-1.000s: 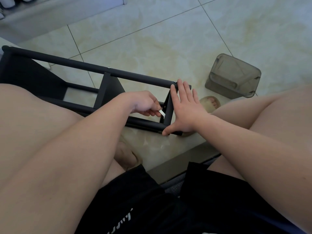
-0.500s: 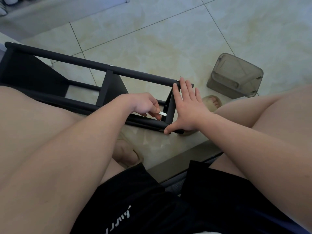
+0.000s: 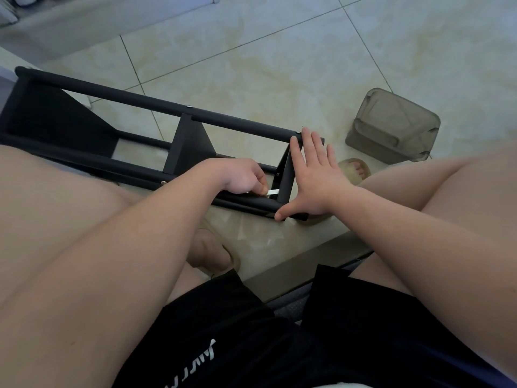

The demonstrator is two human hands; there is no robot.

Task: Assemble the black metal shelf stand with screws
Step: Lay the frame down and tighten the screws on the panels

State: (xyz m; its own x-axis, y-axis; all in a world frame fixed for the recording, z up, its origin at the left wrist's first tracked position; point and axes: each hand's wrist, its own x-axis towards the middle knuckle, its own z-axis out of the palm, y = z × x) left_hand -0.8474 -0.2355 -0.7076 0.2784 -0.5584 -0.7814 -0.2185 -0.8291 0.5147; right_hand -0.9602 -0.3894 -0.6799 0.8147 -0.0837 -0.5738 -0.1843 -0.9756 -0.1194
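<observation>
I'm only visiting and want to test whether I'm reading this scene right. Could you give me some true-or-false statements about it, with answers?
1. The right hand presses flat, fingers straight, against the end of the black shelf stand. True.
2. The left hand holds nothing. False: it pinches a small silver tool inside the frame.
3. The grey container sits on the stand. False: it rests on the tiled floor, apart from the stand.
4. The stand lies on the floor. True.

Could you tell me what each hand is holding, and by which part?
The left hand pinches a small silvery tool by one end; right hand holds nothing, pressing flat on the shelf stand.
</observation>
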